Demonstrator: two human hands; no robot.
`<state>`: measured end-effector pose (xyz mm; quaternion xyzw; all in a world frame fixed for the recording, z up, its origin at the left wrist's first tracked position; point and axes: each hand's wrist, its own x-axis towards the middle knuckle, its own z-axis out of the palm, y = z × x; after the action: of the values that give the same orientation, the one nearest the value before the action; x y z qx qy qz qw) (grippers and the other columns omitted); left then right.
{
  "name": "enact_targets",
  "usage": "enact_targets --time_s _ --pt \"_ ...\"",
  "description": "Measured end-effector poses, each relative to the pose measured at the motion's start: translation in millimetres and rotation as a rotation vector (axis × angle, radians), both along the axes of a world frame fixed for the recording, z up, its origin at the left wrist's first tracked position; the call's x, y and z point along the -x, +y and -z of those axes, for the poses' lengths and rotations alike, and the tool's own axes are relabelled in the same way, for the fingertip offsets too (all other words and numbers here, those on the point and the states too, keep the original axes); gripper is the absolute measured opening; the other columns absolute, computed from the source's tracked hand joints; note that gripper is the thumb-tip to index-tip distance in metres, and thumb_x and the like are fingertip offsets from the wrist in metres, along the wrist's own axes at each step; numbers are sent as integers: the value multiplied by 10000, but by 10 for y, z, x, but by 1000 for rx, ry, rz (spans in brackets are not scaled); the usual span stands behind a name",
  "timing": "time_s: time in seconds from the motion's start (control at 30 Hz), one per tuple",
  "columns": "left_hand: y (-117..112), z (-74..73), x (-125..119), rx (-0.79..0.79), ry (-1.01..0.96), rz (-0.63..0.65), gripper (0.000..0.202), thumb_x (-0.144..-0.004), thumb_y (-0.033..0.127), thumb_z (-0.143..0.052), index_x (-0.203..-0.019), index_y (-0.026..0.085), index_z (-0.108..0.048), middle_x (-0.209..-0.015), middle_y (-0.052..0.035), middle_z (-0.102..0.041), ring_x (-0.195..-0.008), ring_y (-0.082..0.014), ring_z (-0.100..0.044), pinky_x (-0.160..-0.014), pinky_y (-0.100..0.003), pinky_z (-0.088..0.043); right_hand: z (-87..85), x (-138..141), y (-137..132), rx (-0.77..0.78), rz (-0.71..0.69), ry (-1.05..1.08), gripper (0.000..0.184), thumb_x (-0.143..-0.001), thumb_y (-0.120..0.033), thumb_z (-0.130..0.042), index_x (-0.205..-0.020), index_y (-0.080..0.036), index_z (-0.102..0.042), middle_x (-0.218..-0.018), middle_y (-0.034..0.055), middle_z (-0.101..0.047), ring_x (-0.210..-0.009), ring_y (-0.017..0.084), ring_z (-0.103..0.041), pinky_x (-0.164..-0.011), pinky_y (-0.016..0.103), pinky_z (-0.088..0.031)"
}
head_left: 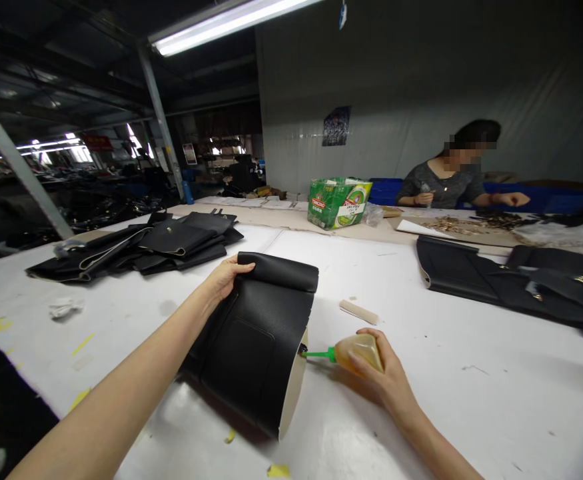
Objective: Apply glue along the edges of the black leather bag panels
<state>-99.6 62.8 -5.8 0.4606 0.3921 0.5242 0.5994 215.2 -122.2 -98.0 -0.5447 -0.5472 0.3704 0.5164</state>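
My left hand (228, 277) grips the upper left edge of a black leather bag panel (256, 333), its thumb on top at the rolled flap. The panel is lifted and tilted, so its pale inner side shows along the right edge. Closed around a squeeze glue bottle (358, 353) is my right hand (384, 363). Amber liquid shows inside the bottle. Its green nozzle points left, and the tip meets a small dark piece at the panel's right edge; whether glue is coming out I cannot tell.
Stacked black leather pieces (181, 240) lie at the left, and more black pieces (491, 280) at the right. A green carton (338, 203) stands at the back. Across the table a person (446, 180) sits by scattered small metal parts (458, 225). A beige strip (358, 312) lies beyond the bottle.
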Motion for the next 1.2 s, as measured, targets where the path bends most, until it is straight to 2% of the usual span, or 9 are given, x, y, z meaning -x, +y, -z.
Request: enact_targets --time_s 0.07,0.23,0.4,0.6,0.8,0.97,1.03,1.13,1.2 --pt "-8 2 5 1 -2 1 290 -505 128 -834 -768 158 -716 -693 -35 -725 -617 -170 -640 -617 -291 -497 4 6 -9 7 -9 -23 467 -810 -532 -647 -1106 -238 -437 -974 29 -569 -841 261 -569 -724 345 -441" --pt "-37 -3 18 12 -10 1 267 -511 133 -833 -747 157 -709 -706 -44 -730 -622 -179 -646 -628 -305 -500 21 4 -85 44 -168 4 423 -834 -505 -636 -1105 -246 -441 -903 0 -579 -784 230 -568 -696 313 -442" --pt "-98 -27 21 12 -18 -8 273 -509 126 -833 -748 157 -705 -704 -39 -729 -625 -173 -646 -628 -290 -493 16 -10 -85 15 -49 -28 438 -823 -509 -649 -1103 -239 -447 -944 14 -580 -811 240 -569 -701 315 -447" --pt "-188 -85 49 -2 -31 -15 282 -494 125 -837 -742 156 -705 -704 -35 -727 -624 -166 -641 -633 -284 -490 -14 33 -174 57 -199 -12 423 -844 -487 -638 -1120 -240 -433 -894 8 -585 -786 240 -569 -700 325 -440" --pt "-303 -133 77 -3 -26 -17 270 -504 127 -833 -741 157 -706 -692 -32 -724 -603 -164 -635 -604 -280 -483 -54 55 -177 27 -92 -49 422 -843 -510 -627 -1101 -241 -429 -934 17 -574 -804 247 -567 -709 334 -438" --pt "-426 -198 134 1 -27 -27 260 -521 126 -829 -747 156 -704 -707 -31 -725 -623 -165 -638 -614 -282 -486 -18 107 -298 79 -269 1 436 -827 -502 -634 -1113 -242 -432 -870 -1 -588 -769 237 -565 -687 315 -439" --pt "-473 -220 156 0 -27 -29 253 -527 126 -827 -743 161 -702 -706 -26 -723 -626 -162 -637 -617 -278 -483 -26 127 -260 71 -216 -5 436 -818 -506 -636 -1102 -240 -440 -877 1 -594 -777 242 -570 -689 316 -443" --pt "-531 -243 186 -5 -22 -33 234 -531 126 -825 -729 161 -704 -694 -21 -719 -615 -158 -632 -614 -275 -474 -42 145 -148 25 -56 -25 444 -797 -520 -647 -1078 -234 -456 -920 8 -596 -815 252 -578 -708 321 -448" --pt "-558 -254 209 -13 -18 -37 230 -531 127 -824 -728 157 -710 -701 -22 -719 -617 -159 -631 -626 -280 -471 -43 155 -132 16 -42 -31 448 -792 -527 -649 -1070 -233 -457 -922 10 -594 -818 255 -579 -708 323 -449"
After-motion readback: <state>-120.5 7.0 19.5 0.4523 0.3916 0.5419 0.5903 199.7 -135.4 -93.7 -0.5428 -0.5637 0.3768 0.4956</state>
